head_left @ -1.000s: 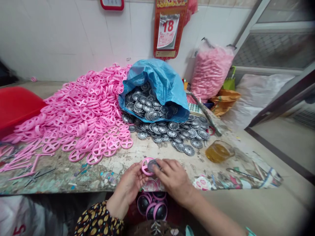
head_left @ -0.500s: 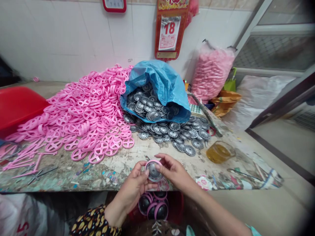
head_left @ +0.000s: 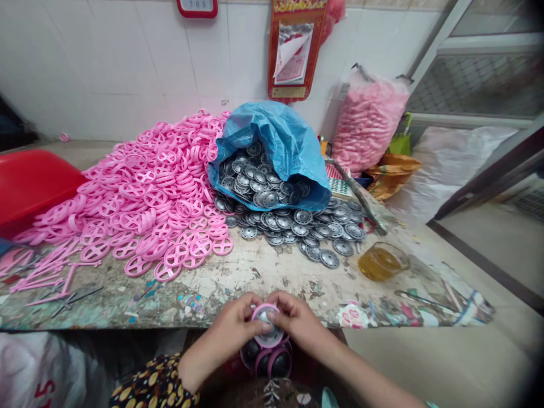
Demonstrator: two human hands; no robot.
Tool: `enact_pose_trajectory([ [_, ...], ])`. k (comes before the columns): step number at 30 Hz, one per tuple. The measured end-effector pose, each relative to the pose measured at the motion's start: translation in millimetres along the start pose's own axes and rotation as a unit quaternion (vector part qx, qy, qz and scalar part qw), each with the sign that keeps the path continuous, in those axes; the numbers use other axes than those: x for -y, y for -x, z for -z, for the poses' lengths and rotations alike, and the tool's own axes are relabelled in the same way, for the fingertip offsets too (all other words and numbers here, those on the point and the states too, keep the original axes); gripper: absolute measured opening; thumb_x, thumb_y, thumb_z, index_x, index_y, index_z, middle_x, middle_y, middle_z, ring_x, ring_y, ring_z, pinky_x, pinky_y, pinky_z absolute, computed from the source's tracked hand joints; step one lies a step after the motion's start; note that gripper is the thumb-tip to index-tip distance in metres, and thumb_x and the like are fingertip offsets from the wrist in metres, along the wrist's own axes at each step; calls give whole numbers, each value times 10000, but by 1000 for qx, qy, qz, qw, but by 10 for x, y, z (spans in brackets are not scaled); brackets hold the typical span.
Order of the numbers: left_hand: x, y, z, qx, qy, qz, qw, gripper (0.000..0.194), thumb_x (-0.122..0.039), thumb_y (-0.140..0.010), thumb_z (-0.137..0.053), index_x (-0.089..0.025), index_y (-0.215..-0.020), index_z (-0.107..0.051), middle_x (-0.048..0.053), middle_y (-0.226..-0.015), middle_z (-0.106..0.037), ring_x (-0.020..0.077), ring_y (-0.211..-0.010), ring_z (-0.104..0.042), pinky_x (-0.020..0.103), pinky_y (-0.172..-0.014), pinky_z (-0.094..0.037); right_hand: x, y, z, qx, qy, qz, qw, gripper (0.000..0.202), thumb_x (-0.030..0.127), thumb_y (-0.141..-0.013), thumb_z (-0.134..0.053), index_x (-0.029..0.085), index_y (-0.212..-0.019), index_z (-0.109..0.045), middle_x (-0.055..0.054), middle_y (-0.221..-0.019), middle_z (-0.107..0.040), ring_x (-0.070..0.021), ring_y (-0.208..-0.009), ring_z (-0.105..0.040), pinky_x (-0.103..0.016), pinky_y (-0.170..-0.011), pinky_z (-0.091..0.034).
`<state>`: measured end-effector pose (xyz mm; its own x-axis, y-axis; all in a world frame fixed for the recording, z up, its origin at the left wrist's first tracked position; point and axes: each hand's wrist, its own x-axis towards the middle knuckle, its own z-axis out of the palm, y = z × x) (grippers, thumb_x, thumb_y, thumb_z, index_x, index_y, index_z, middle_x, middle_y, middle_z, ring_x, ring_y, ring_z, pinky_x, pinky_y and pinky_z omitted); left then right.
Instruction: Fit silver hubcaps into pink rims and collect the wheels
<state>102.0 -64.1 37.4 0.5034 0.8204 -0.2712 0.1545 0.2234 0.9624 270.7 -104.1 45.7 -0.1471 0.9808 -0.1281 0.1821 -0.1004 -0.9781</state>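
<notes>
One paint-flecked worktop (head_left: pixel 278 271) spreads out beyond your two hands. Ahead and to their left rises a broad heap of pink spoked rings (head_left: pixel 157 197); straight ahead of them, a blue plastic bag (head_left: pixel 297 141) gapes toward you, with grey discs (head_left: pixel 259 182) filling its mouth and strewn before it. Your left hand (head_left: pixel 232 327) and right hand (head_left: pixel 300 324) meet at the near edge, both closed in a grip. Just below them sit several black-and-pink wheels (head_left: pixel 280 362), partly hidden. Ahead and to the right of your right hand stands a clear cup of amber liquid (head_left: pixel 379 264). Between your hands is the wheel you hold (head_left: pixel 269 339): a smooth pink rim around a grey disc, face up, a pale glint near its centre, your thumbs covering part of it.
</notes>
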Motion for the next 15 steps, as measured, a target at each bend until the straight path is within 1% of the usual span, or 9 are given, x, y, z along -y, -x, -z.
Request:
enact_pose_trajectory([
  [1, -17, -40, 102, -21, -53, -6, 998, 217, -257, -670, -665, -180, -855, -583, -48, -570, -527, 113, -527, -479, 223, -518, -351, 6, 63, 15, 24, 60, 11, 998, 145, 305, -789, -569, 193, -864, -624, -4, -757, -590, -161, -722, -548, -266, -670, -422],
  [2, -37, -91, 211, -67, -119, -23, 990, 201, -300, -718, -627, -180, -877, -604, -39, -569, -531, 125, -536, -488, 234, -532, -357, 20, 129, 28, 42, 128, 26, 991, 179, 317, -807, -576, 208, -931, -646, -21, -829, -602, -178, -780, -559, -286, -710, -429],
  [3, -57, -152, 320, -123, -198, -43, 972, 211, -330, -769, -575, -186, -917, -619, -24, -599, -551, 140, -561, -506, 246, -550, -370, 37, 192, 41, 46, 195, 44, 979, 229, 339, -818, -586, 227, -1008, -650, -37, -895, -600, -195, -831, -562, -304, -743, -431],
  [4, -76, -221, 424, -178, -284, -61, 940, 218, -330, -809, -524, -191, -940, -629, -6, -653, -574, 152, -597, -525, 258, -575, -385, 53, 243, 56, 39, 252, 61, 965, 286, 364, -828, -590, 240, -1082, -636, -52, -946, -590, -208, -869, -560, -319, -766, -432],
  [6, -102, -373, 596, -253, -430, -89, 862, 249, -268, -840, -474, -195, -1020, -628, 42, -825, -597, 182, -750, -567, 286, -676, -422, 67, 289, 115, 0, 321, 81, 943, 342, 395, -864, -548, 229, -1158, -603, -75, -981, -571, -218, -897, -556, -329, -778, -438],
  [8, -111, -521, 705, -290, -490, -89, 817, 303, -221, -833, -469, -181, -1101, -604, 91, -957, -568, 223, -889, -561, 326, -760, -425, 47, 244, 242, -47, 358, 91, 928, 312, 362, -920, -450, 195, -1123, -619, -87, -966, -576, -214, -909, -554, -323, -794, -440],
  [11, -105, -676, 761, -304, -509, -76, 802, 282, -206, -829, -461, -163, -1061, -616, 116, -956, -549, 252, -896, -558, 352, -751, -427, -37, 59, 568, -129, 439, 86, 885, 326, 305, -948, -378, 157, -1071, -641, -101, -947, -602, -224, -919, -546, -329, -826, -430],
  [13, -100, -707, 750, -300, -516, -78, 799, 239, -195, -836, -444, -164, -974, -637, 101, -900, -560, 238, -839, -564, 340, -721, -430, -103, -78, 817, -206, 521, 49, 827, 340, 258, -941, -378, 111, -1142, -609, -142, -1060, -595, -256, -990, -522, -362, -883, -401],
  [15, -90, -672, 717, -291, -518, -88, 800, 224, -193, -844, -437, -172, -927, -644, 85, -874, -565, 223, -816, -562, 329, -719, -432, -161, -186, 1023, -257, 589, -17, 766, 389, 240, -930, -395, 65, -1250, -530, -193, -1204, -541, -295, -1072, -487, -397, -916, -373],
])
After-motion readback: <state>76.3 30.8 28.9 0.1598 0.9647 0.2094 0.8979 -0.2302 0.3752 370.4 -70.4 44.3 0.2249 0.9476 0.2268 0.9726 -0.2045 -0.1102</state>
